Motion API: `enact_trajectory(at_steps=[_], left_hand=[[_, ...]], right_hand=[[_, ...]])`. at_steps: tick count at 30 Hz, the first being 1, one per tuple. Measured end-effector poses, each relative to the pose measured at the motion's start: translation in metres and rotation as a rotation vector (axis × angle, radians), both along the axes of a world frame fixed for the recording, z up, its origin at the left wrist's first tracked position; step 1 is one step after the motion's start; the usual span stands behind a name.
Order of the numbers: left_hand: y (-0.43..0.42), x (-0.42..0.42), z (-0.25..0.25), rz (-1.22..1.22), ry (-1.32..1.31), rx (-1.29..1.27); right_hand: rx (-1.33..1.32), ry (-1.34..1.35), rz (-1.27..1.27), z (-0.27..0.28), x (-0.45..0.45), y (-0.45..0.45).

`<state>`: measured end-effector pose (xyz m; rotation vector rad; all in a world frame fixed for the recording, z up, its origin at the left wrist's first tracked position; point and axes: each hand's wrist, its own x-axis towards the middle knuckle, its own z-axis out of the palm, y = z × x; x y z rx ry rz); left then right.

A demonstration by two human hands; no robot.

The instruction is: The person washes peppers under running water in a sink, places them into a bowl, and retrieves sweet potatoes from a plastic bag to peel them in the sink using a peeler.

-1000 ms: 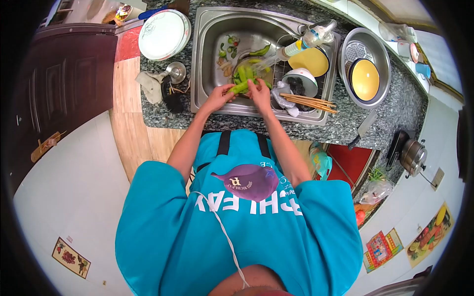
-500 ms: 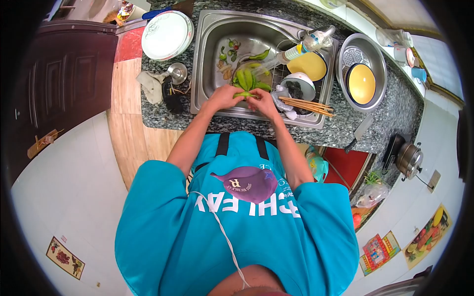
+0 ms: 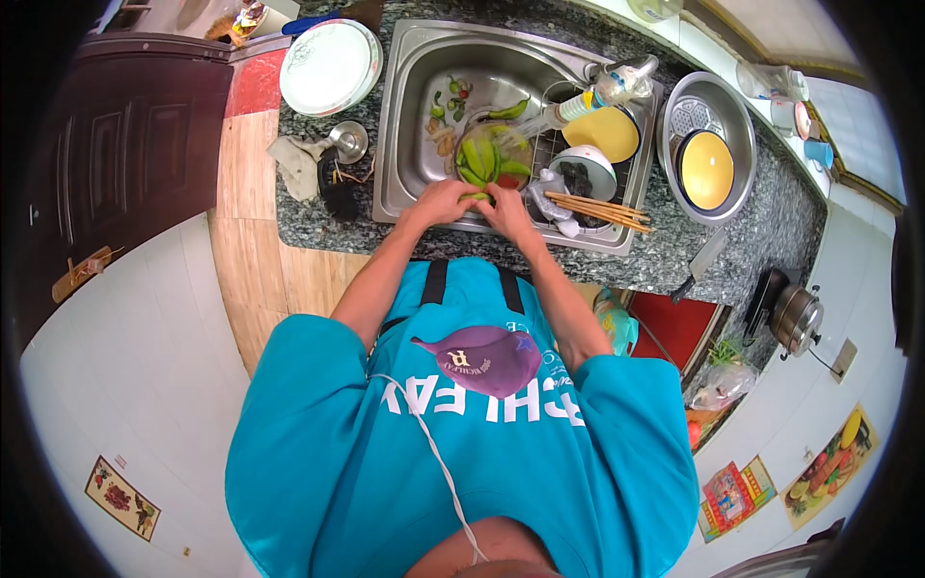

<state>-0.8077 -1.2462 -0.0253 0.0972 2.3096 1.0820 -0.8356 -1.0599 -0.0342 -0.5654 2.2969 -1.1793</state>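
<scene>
My turquoise sleeves [image 3: 308,376] end near the elbows, and from there my bare forearms reach away from my body and slant inward. Left forearm [image 3: 381,260] angles far and to the right; right forearm [image 3: 559,279] angles far and to the left. The wrists come together low over the near rim of the steel sink [image 3: 383,193], left hand [image 3: 439,203] and right hand [image 3: 506,210] almost meeting, backs up, knuckles bent. My fingers are drawn in narrow around a green pepper [image 3: 476,196], pinching it from both sides; only a short stretch shows between my fingertips, so I can't tell exactly how each thumb sits.

To the right of my right hand, wooden chopsticks [image 3: 602,212] lie at the near right of the sink. Just past my fingertips, more green peppers [image 3: 478,154] are heaped in the basin. Farther off, one long green pepper [image 3: 509,111] lies alone, with small green and red scraps [image 3: 449,99] to its left. Water [image 3: 532,128] streams toward the heap from the bottle-fitted faucet [image 3: 621,85] at the far right.
</scene>
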Motion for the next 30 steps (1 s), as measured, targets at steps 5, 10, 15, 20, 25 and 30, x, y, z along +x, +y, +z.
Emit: enact_trajectory(at_steps=[5, 10, 15, 20, 25, 30], left_hand=[[-0.003, 0.0, 0.001, 0.0, -0.044, 0.031], [-0.007, 0.003, 0.001, 0.052, -0.095, 0.088], [-0.016, 0.001, 0.0, 0.079, -0.201, 0.11], [-0.02, 0.002, -0.02, 0.199, -0.135, 0.31], [-0.03, -0.003, -0.021, 0.524, -0.315, 0.308], [-0.029, -0.005, -0.022, 0.692, -0.376, 0.3]], right_hand=[[-0.001, -0.09, -0.104, -0.001, 0.007, 0.0], [0.006, -0.173, -0.131, -0.002, 0.011, -0.003], [-0.084, -0.164, -0.188, -0.019, 0.013, -0.011], [-0.455, -0.656, -0.502, -0.021, 0.005, -0.013], [-0.474, -0.641, -0.519, -0.028, -0.013, -0.022], [-0.604, -0.685, -0.782, -0.004, -0.037, -0.062]])
